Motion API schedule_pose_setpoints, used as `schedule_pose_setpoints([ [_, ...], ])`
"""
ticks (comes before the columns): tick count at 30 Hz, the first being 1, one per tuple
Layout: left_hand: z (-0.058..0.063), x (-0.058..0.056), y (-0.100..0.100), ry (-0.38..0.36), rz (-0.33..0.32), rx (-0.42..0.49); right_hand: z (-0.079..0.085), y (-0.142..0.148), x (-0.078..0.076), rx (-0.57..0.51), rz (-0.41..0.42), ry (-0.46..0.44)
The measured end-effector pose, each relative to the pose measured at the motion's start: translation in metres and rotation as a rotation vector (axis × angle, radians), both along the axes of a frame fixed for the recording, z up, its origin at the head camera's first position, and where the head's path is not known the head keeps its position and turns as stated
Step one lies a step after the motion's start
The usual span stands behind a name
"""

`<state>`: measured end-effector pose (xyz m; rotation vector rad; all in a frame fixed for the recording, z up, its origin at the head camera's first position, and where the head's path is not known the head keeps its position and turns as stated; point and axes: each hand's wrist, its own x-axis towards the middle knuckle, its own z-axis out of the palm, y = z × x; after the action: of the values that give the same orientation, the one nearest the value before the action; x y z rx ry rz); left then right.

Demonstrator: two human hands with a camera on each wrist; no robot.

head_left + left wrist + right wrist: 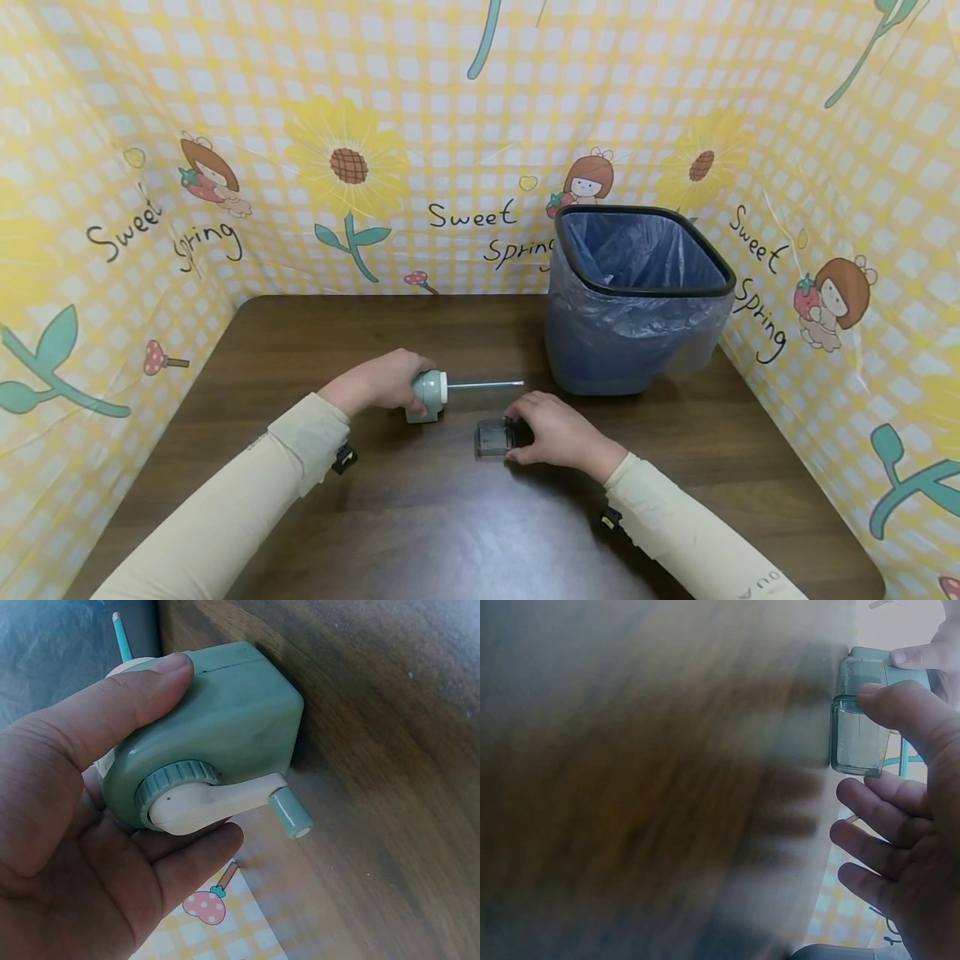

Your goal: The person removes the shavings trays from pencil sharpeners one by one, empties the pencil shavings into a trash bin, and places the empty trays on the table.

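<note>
My left hand (384,380) grips a green hand-crank pencil sharpener (429,393) on the table, thumb along one side and fingers round the other. A thin teal pencil (483,385) sticks out of its white front, pointing right. In the left wrist view, the cream crank (217,806) with its green knob faces the camera. Just right of the sharpener, my right hand (558,433) pinches a clear, dark-tinted shavings drawer (492,437) between thumb and fingers. The drawer is apart from the sharpener and stands low at the table surface.
A bin (600,350) lined with a bluish plastic bag stands at the back right, behind my right hand. Dark wood table (322,333) lies under everything. Yellow checked cloth (465,117) with printed flowers and figures encloses the back and both sides.
</note>
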<state>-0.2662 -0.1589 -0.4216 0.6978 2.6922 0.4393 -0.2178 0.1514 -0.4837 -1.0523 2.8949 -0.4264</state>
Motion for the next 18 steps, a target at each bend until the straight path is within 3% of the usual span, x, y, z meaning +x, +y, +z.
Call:
schedule_pose_setpoints([
  [18,-0.0024,0.0018,0.0008,0.028,-0.005,0.002,-0.0005,0.0027,0.0031,0.008,0.004,0.023],
])
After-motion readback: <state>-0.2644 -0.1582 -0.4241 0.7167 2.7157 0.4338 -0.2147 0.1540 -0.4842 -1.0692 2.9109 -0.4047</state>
